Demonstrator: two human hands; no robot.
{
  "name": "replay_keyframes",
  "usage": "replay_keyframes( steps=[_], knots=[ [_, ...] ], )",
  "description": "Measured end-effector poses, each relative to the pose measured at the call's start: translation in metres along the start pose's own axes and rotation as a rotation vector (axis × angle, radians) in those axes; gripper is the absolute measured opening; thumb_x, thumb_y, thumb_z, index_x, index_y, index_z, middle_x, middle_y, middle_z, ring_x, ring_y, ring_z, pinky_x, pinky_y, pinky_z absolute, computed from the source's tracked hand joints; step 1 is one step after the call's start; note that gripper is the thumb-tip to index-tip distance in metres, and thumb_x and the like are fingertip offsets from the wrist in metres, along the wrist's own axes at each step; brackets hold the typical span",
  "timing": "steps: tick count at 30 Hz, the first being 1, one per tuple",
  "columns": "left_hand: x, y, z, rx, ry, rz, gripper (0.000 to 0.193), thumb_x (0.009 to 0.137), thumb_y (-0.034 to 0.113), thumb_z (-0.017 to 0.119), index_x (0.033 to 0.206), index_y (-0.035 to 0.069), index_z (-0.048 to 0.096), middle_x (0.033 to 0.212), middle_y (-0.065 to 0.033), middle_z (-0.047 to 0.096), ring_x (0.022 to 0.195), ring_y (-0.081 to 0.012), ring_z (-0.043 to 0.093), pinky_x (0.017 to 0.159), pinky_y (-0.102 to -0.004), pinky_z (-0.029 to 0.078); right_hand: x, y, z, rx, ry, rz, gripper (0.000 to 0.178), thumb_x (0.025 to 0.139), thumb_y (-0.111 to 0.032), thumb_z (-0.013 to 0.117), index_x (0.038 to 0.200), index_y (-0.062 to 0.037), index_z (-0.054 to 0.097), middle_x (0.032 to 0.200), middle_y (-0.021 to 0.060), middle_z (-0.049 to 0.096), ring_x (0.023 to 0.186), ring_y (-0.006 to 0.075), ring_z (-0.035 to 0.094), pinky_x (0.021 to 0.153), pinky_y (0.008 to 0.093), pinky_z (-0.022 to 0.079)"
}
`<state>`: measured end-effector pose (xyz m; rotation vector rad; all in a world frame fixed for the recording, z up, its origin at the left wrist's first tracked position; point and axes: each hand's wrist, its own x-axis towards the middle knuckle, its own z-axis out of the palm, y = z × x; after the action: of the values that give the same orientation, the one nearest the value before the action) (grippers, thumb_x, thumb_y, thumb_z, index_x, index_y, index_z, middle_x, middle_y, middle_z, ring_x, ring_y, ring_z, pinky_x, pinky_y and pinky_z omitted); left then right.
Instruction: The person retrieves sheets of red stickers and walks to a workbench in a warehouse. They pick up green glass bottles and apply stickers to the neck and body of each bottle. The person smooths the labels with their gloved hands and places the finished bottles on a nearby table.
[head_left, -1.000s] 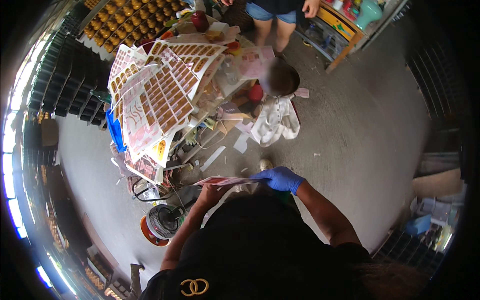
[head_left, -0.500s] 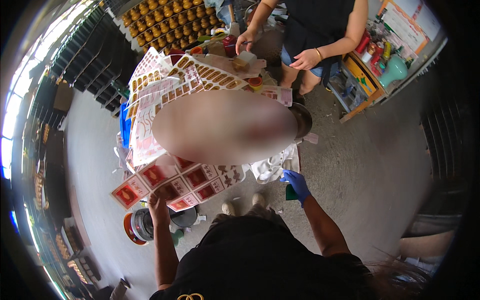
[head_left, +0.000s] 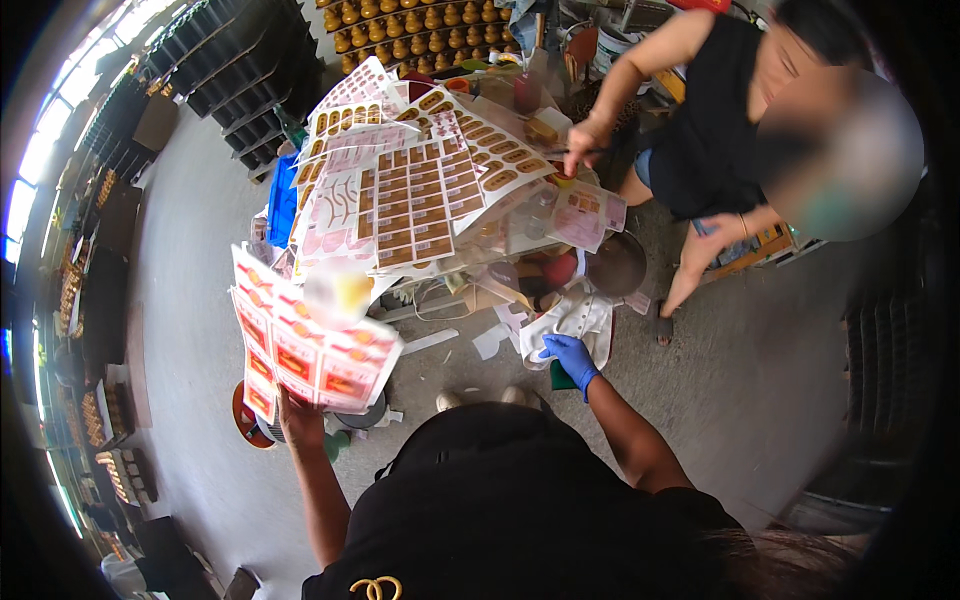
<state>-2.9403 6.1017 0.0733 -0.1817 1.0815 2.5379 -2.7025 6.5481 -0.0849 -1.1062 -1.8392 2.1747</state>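
My bare left hand (head_left: pixel 300 415) grips the lower edge of a label sheet (head_left: pixel 310 345) with red and white printed squares. The sheet is raised in front of the table's left side and is slightly blurred. Below the table's right front, my right hand (head_left: pixel 572 362) wears a blue glove. Its fingers are pressed together and point left, beside a white buttoned cloth (head_left: pixel 575 318); whatever they may hold is too small to make out. On the table lie overlapping label sheets, among them one with brown rectangles (head_left: pixel 415 205) and one with gold ovals (head_left: pixel 500 150).
Across the table, another person (head_left: pixel 705 120) leans in, with a hand (head_left: pixel 590 143) at its right edge. Beside it sit a dark round bowl (head_left: pixel 615 262) and a blue bin (head_left: pixel 283 205). Gourd-shaped items (head_left: pixel 430 25) line a rack behind; black crates (head_left: pixel 235 70) are stacked left.
My left hand has lifted and tilted its label sheet, moving it left off the table. The gloved hand has shifted slightly left. The other person has moved right and bent forward.
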Motion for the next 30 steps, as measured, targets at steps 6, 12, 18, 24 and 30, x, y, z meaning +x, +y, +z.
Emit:
replay_keyframes(
  steps=[6,12,18,24,30],
  knots=[
    [0.008,-0.022,-0.118,-0.408,-0.308,0.005,0.040,0.094,0.027,0.048,0.126,0.003,0.049,0.086,-0.0041,0.057,0.074,-0.0167,0.056,0.081,-0.0353,0.048,-0.005,0.029,0.019,-0.101,-0.048,0.074,0.028,0.090,-0.020,0.057,0.104,0.0040,0.062,0.081,0.0073,0.068,0.072,0.0127,0.063,0.070,0.0256,0.049],
    [-0.011,-0.041,-0.120,-0.651,-0.298,0.032,0.049,0.096,0.021,0.040,0.135,-0.008,0.033,0.072,-0.0028,0.040,0.058,-0.0137,0.045,0.074,-0.0308,0.042,-0.015,0.049,0.034,-0.264,-0.091,0.082,0.028,0.090,-0.020,0.056,0.103,0.0041,0.063,0.080,0.0076,0.067,0.069,0.0141,0.063,0.068,0.0256,0.049],
    [-0.004,-0.041,-0.120,-0.681,-0.443,-0.079,0.046,0.097,0.020,0.038,0.133,-0.007,0.036,0.069,-0.0024,0.039,0.057,-0.0120,0.045,0.077,-0.0294,0.040,-0.040,0.042,0.041,-0.361,-0.050,0.146,0.030,0.090,-0.024,0.056,0.099,0.0037,0.064,0.075,0.0075,0.067,0.066,0.0129,0.061,0.066,0.0261,0.047],
    [-0.009,-0.030,-0.106,-0.684,-0.362,-0.196,0.043,0.096,0.019,0.041,0.129,-0.009,0.040,0.070,-0.0030,0.042,0.058,-0.0111,0.045,0.082,-0.0309,0.042,-0.056,0.060,0.038,-0.424,0.031,0.150,0.032,0.088,-0.023,0.057,0.103,0.0049,0.063,0.074,0.0102,0.068,0.066,0.0142,0.064,0.067,0.0263,0.048],
    [-0.011,-0.030,-0.128,-0.660,-0.335,-0.268,0.044,0.096,0.021,0.038,0.128,-0.009,0.039,0.069,-0.0034,0.040,0.054,-0.0122,0.044,0.075,-0.0289,0.042,-0.073,0.064,0.050,-0.429,0.069,0.122,0.031,0.087,-0.022,0.058,0.100,0.0048,0.064,0.071,0.0104,0.068,0.062,0.0155,0.064,0.064,0.0266,0.049]
  ],
)
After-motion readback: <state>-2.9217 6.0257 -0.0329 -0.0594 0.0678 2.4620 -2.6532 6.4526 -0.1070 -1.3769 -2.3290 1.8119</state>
